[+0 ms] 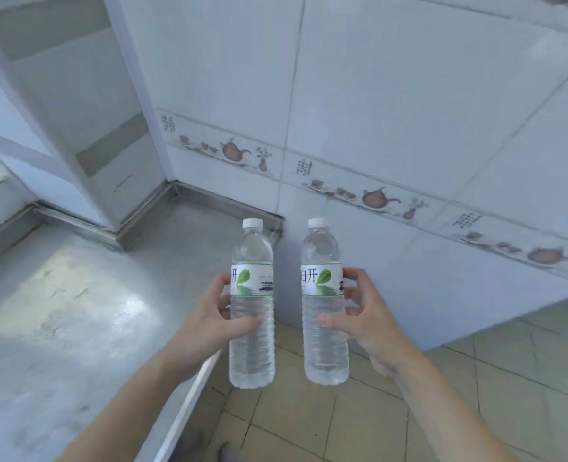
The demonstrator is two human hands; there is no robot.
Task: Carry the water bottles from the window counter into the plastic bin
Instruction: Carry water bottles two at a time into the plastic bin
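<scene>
While both arms are reaching forward, the left hand is gripping one water bottle around its middle, and the right hand is gripping a second bottle likewise. Both are standing upright, side by side, apart. Left of the left hand the steel counter is lying; below the hands, floor tiles.

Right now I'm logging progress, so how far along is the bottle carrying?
Done: both bottles are off the counter, whose visible stretch holds no others. In hand: the left hand grips one water bottle and the right hand grips the other bottle, both upright, capped, held over the counter's edge and the floor tiles. Left: reaching the plastic bin, which is not in view, and putting both in.
</scene>
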